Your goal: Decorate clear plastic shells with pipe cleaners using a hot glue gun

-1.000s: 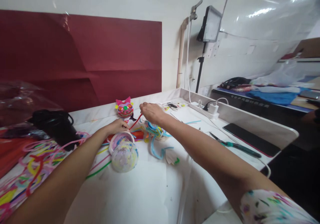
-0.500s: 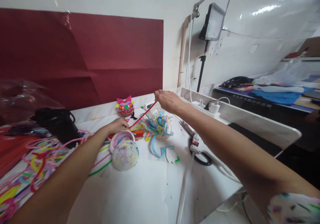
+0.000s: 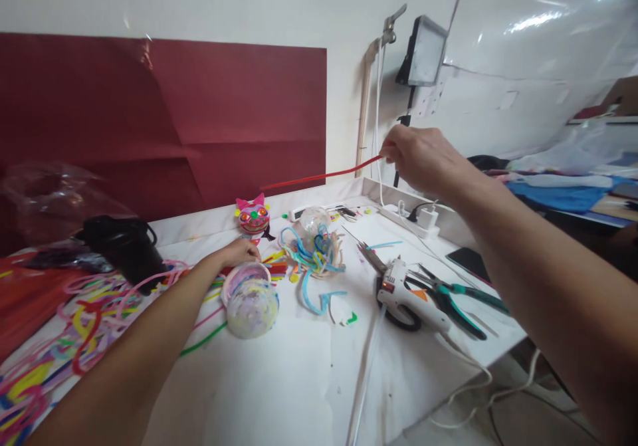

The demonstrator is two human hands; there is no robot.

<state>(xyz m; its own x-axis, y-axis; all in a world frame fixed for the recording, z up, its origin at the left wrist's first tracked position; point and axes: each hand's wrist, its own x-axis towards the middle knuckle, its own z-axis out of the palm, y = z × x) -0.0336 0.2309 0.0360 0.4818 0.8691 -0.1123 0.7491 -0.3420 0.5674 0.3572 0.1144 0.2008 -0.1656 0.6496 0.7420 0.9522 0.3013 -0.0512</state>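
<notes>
My right hand (image 3: 406,153) is raised at the right of centre, its fingers pinched on one end of a red pipe cleaner (image 3: 323,177) that stretches left through the air. My left hand (image 3: 242,252) rests low behind a clear paint-stained plastic ball (image 3: 252,308) and a round pinkish dish (image 3: 234,280); its fingers are curled, and what they hold is hidden. Close to it lies a bundle of red and yellow pipe cleaners (image 3: 276,268). A pink cat-like head with orange eyes (image 3: 253,214) stands behind.
Blue and cream strands (image 3: 319,253) lie in a tangle at the centre. To the right are a white glue gun (image 3: 411,300), green-handled pliers (image 3: 453,306) and scissors. Colourful strips (image 3: 84,326) and a black tool (image 3: 119,246) are at the left.
My right hand has moved up and to the right with the red pipe cleaner, whose left end has come away from my left hand. My left hand stays low.
</notes>
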